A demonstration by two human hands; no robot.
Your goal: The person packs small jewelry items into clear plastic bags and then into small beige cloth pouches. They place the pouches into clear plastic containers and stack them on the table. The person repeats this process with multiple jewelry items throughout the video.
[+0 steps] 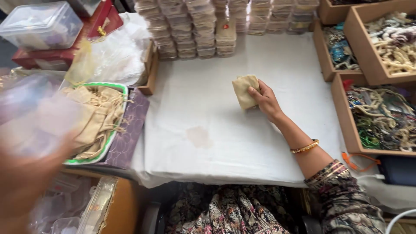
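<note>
Head view. Risk first: my left hand [26, 173] is a motion blur at 8 o'clock of the frame, close to the green-rimmed tray [122, 93] of beige drawstring pouches [97, 115]. I judge that a fast sweep there could catch a drawstring and drag pouches off the tray, or knock the blurred clear plastic [30, 108] that shows above the hand. A second risk: the small beige pouch [244, 91] under my right hand [265, 100] is gripped along one edge only. If the fingers slacken during a lift, I expect it to drop back onto the white table cloth [216, 130], or to spill its contents if it holds any. The cloth carries a faint stain [199, 136] at 7 o'clock of the pouch.

Fingers, right hand: curled and close together, thumb [252, 90] on top of the pouch's right edge, pinching it against the fingers beneath. The pouch lies on the cloth just above frame centre, at 6 o'clock of the stacked clear plastic boxes [208, 26]. Wooden trays of beaded jewellery [381, 117] stand at 3 o'clock, well apart.

Fingers, left hand: too blurred; I cannot tell their spread or whether they hold anything.
</note>
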